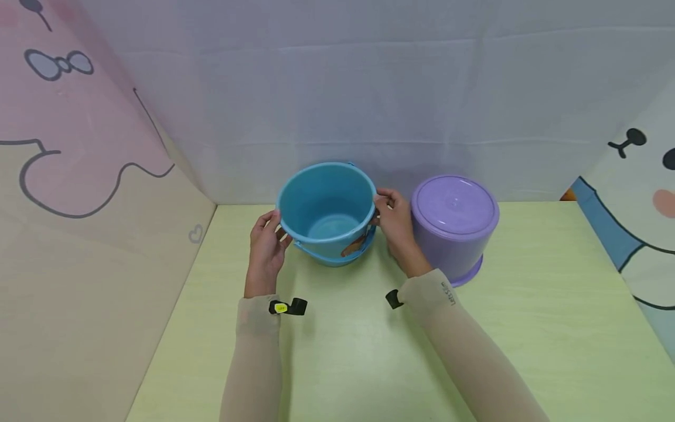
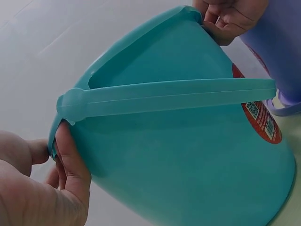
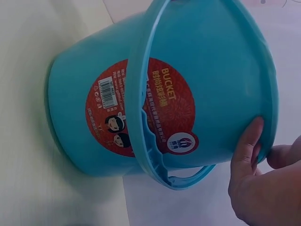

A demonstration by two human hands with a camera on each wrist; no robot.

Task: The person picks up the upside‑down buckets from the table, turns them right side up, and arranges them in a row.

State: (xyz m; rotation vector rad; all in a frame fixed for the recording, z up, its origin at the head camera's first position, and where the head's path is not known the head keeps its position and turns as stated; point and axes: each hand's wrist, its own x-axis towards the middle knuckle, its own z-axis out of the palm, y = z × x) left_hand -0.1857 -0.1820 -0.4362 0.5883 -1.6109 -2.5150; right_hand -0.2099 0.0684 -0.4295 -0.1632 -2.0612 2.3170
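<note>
A blue plastic bucket [image 1: 328, 202] stands upright with its mouth facing up, near the back of the table. My left hand [image 1: 266, 246] pinches its rim on the left side, thumb and fingers on either side of the edge, as the left wrist view also shows. On the opposite side my right hand [image 1: 394, 221] pinches the rim between thumb and fingers. The bucket's handle [image 2: 178, 96] hangs down across its front. A round red label [image 3: 176, 103] with print and a barcode is on its side, partly behind the handle in the right wrist view.
Just right of my right hand stands a purple bucket [image 1: 454, 208], upside down with its base up. The pale green table [image 1: 337, 363] meets a white cloth backdrop [image 1: 337, 88] behind both buckets. Printed panels with cartoon figures rise at the left and right.
</note>
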